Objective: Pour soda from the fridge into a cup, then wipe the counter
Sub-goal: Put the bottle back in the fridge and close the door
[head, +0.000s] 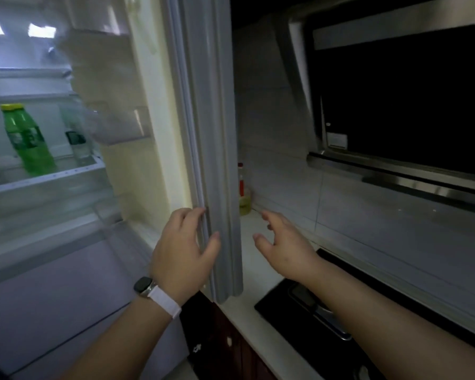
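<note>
The fridge stands open on the left, its grey door [217, 133] swung out edge-on at centre. A green soda bottle [28, 138] with a yellow cap stands on a lit glass shelf [66, 175] inside, with a clear bottle [76, 138] beside it. My left hand [181, 250], a white-strapped watch on its wrist, rests against the inner edge of the door with fingers spread. My right hand [283, 245] hovers open just right of the door, above the pale counter [255, 270]. No cup is in view.
A black cooktop [299, 319] lies on the counter at right, under a steel range hood [395, 91]. A red-capped bottle of yellow liquid [243, 193] stands in the counter's back corner behind the door. Dark wooden cabinets [231, 349] sit below.
</note>
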A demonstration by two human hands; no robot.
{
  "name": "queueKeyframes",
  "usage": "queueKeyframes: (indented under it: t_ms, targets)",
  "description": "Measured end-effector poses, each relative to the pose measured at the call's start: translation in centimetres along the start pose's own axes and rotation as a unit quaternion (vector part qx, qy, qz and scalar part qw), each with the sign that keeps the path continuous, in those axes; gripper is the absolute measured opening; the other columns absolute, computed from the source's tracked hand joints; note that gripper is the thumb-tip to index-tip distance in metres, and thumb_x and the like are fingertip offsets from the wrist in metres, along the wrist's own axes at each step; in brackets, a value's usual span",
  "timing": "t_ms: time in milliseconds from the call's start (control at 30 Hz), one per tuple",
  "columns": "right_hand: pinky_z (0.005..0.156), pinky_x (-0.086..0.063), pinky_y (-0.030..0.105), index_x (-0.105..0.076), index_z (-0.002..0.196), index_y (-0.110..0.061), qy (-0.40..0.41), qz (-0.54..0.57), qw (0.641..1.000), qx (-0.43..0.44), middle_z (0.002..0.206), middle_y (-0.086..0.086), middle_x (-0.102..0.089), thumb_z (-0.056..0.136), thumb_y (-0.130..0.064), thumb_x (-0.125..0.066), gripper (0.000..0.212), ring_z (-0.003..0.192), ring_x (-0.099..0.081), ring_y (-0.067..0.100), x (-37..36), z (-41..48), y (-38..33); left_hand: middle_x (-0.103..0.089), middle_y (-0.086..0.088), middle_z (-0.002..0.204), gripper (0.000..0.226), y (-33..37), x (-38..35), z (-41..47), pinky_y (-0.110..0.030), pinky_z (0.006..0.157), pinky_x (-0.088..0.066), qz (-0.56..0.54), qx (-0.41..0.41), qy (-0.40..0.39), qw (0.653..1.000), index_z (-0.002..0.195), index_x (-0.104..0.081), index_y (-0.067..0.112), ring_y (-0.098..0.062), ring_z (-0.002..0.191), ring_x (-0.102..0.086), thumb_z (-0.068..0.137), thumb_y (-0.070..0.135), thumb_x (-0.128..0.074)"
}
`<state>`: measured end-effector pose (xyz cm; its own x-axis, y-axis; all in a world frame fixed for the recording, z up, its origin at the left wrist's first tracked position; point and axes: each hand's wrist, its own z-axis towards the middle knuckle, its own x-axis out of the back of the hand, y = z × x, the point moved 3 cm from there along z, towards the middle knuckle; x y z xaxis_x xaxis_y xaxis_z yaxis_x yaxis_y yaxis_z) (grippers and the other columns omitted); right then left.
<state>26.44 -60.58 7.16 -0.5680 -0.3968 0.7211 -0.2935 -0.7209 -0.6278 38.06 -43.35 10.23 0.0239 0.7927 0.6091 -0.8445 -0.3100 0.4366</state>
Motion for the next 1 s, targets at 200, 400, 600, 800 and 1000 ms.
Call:
queueKeyframes:
  t_ms: [200, 400, 600, 800, 1000]
  targets:
    - [0.112, -0.037, 0.035, -0.009, 0.153, -0.043, -0.094, 0.106, 0.987, 0.073, 0.156, -0.015, -0.032, 0.093, -0.05, -0.052, 0.074, 0.137, -0.037, 0.004, -2.8, 2.2, -1.1, -0.048, 0.0, 0.134, 0.061, 0.6, -1.5, -0.3, -0.027, 0.088, -0.043, 0.011, 0.044, 0.018, 0.999, 0.138, -0.044, 0.019, -0.015, 0.116, -0.052, 0.082, 0.039, -0.056]
    - [0.116, -0.031, 0.036, 0.009, 0.153, -0.037, -0.12, 0.121, 0.978, 0.12, 0.162, -0.012, -0.015, 0.095, -0.051, -0.048, 0.083, 0.145, -0.026, 0.01, -5.4, 2.3, -0.9, -0.048, 0.002, 0.136, 0.063, 0.7, -1.5, -1.1, -0.027, 0.085, -0.044, 0.058, 0.085, 0.055, 0.993, 0.141, -0.038, 0.023, -0.013, 0.118, -0.052, 0.086, 0.028, -0.067]
    - [0.106, -0.037, 0.026, 0.01, 0.153, -0.035, -0.105, 0.118, 0.963, 0.22, 0.158, -0.007, -0.018, 0.097, -0.045, -0.049, 0.082, 0.137, -0.033, 0.011, -7.4, 0.7, -3.6, -0.047, 0.004, 0.136, 0.067, -0.4, 0.9, -3.2, -0.032, 0.083, -0.051, 0.1, 0.127, 0.074, 0.984, 0.143, -0.032, 0.025, -0.01, 0.111, -0.053, 0.085, 0.044, -0.061]
    - [0.111, -0.035, 0.033, 0.012, 0.154, -0.026, -0.125, 0.083, 0.932, 0.329, 0.158, 0.001, -0.015, 0.096, -0.047, -0.045, 0.084, 0.139, -0.027, 0.018, -10.6, -0.7, -7.5, -0.048, 0.014, 0.131, 0.067, -2.7, 4.8, -5.4, -0.037, 0.083, -0.054, 0.101, 0.183, 0.123, 0.97, 0.14, -0.032, 0.029, -0.009, 0.111, -0.056, 0.084, 0.062, -0.049]
    - [0.106, -0.04, 0.036, 0.011, 0.152, -0.03, -0.13, 0.075, 0.899, 0.412, 0.154, 0.006, -0.02, 0.093, -0.047, -0.042, 0.081, 0.135, -0.035, 0.022, -15.0, -1.3, -12.1, -0.058, 0.015, 0.127, 0.054, -7.2, 8.9, -7.1, -0.04, 0.085, -0.057, 0.028, 0.238, 0.173, 0.955, 0.131, -0.035, 0.04, -0.006, 0.111, -0.061, 0.086, 0.065, -0.049]
